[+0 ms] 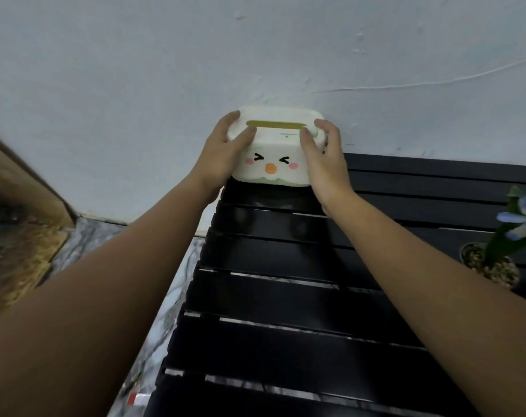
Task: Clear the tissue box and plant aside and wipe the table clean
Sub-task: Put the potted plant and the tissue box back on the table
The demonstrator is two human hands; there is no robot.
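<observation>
Left hand (222, 152) and right hand (323, 159) clamped on opposite ends of the tissue box (275, 152) — palms pressed to its short sides, fingers curled up over the lid, thumbs on the near face. Both forearms stretched out from the near edge of the view toward the far wall (165, 70).

Tissue box white with a pale green wavy trim along the base, a yellow-green slot on top, and a cartoon face on the near side: squinting eyes, pink cheeks, orange beak. Sitting at the far left corner of the table (285, 341), close against the wall; cannot tell whether resting on the slats or lifted just clear of them.

Table black and slatted, with narrow gaps between the boards showing a grey marbled floor (165, 281) beneath. Plant (508, 233) at the right edge of the table, well apart from the box — green stalk, pale blue flowers, a small pot filled with speckled gravel, partly cut off by the frame.

A thin crack or wire running across the wall at upper right. Brown wooden furniture (21, 191) at far left, beside the floor.
</observation>
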